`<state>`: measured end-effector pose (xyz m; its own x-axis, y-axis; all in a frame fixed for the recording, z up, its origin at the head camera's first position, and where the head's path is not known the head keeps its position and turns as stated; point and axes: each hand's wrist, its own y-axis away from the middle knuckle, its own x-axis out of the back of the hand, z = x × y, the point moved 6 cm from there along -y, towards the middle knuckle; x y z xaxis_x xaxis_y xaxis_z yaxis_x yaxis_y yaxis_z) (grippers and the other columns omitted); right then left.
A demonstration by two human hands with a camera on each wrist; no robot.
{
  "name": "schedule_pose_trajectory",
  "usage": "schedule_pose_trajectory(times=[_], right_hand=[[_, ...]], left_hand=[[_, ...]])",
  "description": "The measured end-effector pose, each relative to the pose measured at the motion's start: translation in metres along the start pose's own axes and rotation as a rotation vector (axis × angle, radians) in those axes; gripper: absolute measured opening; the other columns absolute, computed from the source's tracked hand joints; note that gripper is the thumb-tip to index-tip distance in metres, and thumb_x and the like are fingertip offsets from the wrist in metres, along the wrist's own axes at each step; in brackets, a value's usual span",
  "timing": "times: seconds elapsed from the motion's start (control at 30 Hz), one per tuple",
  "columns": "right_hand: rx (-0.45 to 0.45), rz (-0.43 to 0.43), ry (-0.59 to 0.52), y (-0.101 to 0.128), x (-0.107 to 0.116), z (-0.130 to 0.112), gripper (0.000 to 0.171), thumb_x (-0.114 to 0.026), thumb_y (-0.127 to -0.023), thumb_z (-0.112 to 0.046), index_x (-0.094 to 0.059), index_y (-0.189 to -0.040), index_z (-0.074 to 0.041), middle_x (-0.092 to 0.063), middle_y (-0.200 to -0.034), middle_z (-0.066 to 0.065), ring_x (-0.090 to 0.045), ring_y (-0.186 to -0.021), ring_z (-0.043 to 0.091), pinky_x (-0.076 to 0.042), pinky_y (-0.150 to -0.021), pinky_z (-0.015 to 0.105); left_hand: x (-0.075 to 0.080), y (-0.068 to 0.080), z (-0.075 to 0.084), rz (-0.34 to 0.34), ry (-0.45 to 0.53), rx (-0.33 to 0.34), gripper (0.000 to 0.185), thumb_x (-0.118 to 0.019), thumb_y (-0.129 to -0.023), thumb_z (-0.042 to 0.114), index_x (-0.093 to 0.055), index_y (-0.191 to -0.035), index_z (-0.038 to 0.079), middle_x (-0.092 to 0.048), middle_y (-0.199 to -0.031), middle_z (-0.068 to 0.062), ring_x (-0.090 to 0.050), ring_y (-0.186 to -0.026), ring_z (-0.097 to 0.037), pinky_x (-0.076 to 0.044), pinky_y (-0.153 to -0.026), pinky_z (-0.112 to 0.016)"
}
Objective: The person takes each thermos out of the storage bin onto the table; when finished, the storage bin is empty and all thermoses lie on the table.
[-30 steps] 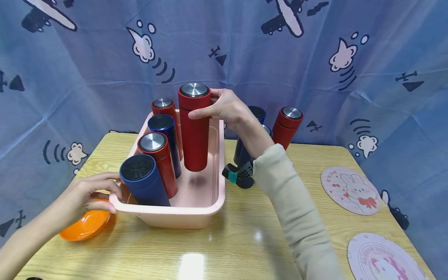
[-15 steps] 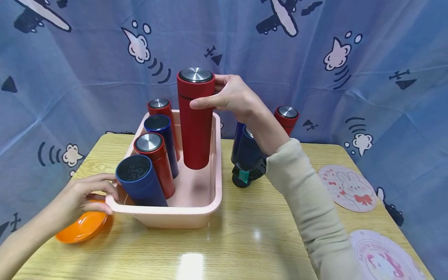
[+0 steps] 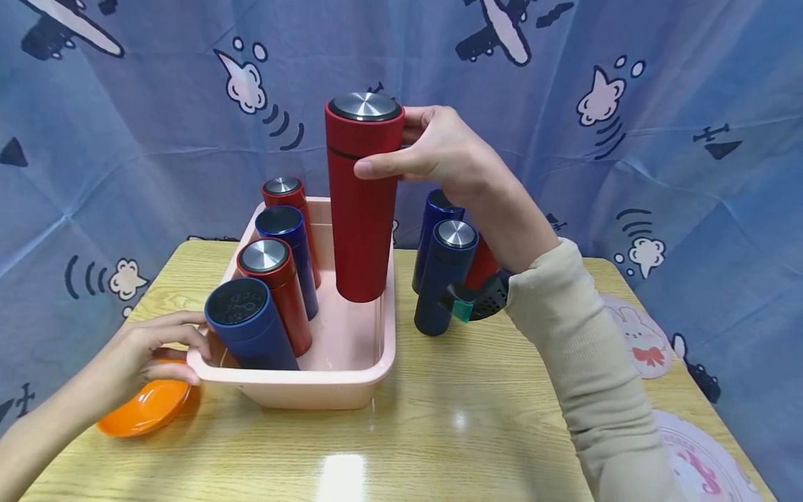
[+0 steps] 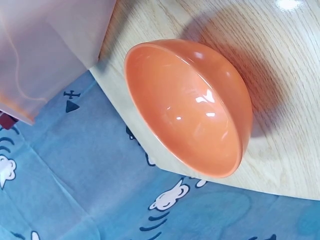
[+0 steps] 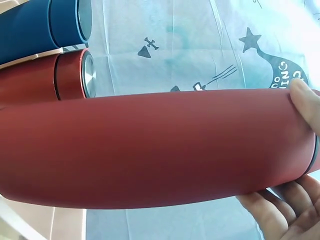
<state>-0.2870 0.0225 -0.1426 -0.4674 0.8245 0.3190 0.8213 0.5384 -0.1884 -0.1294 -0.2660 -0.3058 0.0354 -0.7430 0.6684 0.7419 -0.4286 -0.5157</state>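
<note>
My right hand [image 3: 448, 150] grips a red thermos [image 3: 364, 216] near its silver-topped lid and holds it upright over the right part of a pink bin [image 3: 307, 377]. In the right wrist view the thermos [image 5: 160, 150] spans the frame, thumb on one side and fingers on the other. With thumb and fingers, my left hand [image 3: 147, 352] pinches the bin's near-left corner. Along the bin's left side stand a blue flask [image 3: 254, 328], a red flask [image 3: 276, 293], a dark blue flask [image 3: 295, 254] and another red flask [image 3: 291, 202]. The left wrist view leaves the left hand out.
An orange bowl [image 4: 185, 107] sits on the table beside the bin's near-left corner. Right of the bin stand a navy flask [image 3: 442, 286], a blue flask [image 3: 433, 223] and a partly hidden red one [image 3: 482, 263]. Two round mats [image 3: 643, 335] lie at the right. A patterned curtain [image 3: 188, 104] hangs behind.
My right hand has raised the red thermos higher out of the bin and slightly to the right. The left hand keeps its hold on the bin's corner.
</note>
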Motion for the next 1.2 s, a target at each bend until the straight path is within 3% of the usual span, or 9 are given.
schedule_pose_trajectory(times=[0.27, 0.57, 0.93, 1.2], right_hand=[[0.026, 0.016, -0.017, 0.014, 0.016, -0.005, 0.044, -0.076, -0.076, -0.003, -0.062, -0.117, -0.001, -0.07, -0.1, 0.01, -0.063, -0.101, 0.028, -0.051, -0.092, 0.042], [0.007, 0.069, 0.086, 0.035, 0.039, 0.0, 0.042, -0.077, -0.076, -0.006, -0.062, -0.116, -0.002, -0.069, -0.099, 0.008, -0.061, -0.101, 0.025, -0.045, -0.094, 0.042], [0.008, 0.098, -0.056, 0.062, 0.073, 0.017, 0.037, -0.076, -0.074, 0.007, -0.065, -0.108, -0.002, -0.07, -0.097, 0.008, -0.064, -0.095, 0.023, -0.052, -0.083, 0.029], [0.017, 0.068, -0.125, 0.08, 0.095, 0.039, 0.037, -0.073, -0.076, 0.012, -0.067, -0.109, -0.005, -0.07, -0.102, 0.008, -0.064, -0.097, 0.021, -0.056, -0.078, 0.026]], left_hand=[[0.0, 0.0, -0.001, -0.004, -0.014, 0.018, 0.045, -0.084, -0.051, -0.007, -0.066, -0.085, 0.016, -0.065, -0.098, 0.005, -0.052, -0.109, 0.007, -0.054, -0.068, -0.011], [-0.001, 0.001, -0.002, -0.005, -0.011, 0.028, 0.046, -0.084, -0.051, -0.007, -0.066, -0.086, 0.018, -0.065, -0.099, 0.006, -0.052, -0.109, 0.007, -0.054, -0.068, -0.011], [0.0, 0.005, -0.003, 0.009, -0.018, 0.021, 0.047, -0.084, -0.05, -0.007, -0.067, -0.086, 0.018, -0.062, -0.111, 0.015, -0.052, -0.108, 0.007, -0.054, -0.068, -0.01], [-0.001, 0.004, -0.004, 0.006, 0.015, 0.014, 0.046, -0.083, -0.052, -0.009, -0.067, -0.087, 0.016, -0.064, -0.107, 0.01, -0.052, -0.11, 0.005, -0.054, -0.07, -0.011]])
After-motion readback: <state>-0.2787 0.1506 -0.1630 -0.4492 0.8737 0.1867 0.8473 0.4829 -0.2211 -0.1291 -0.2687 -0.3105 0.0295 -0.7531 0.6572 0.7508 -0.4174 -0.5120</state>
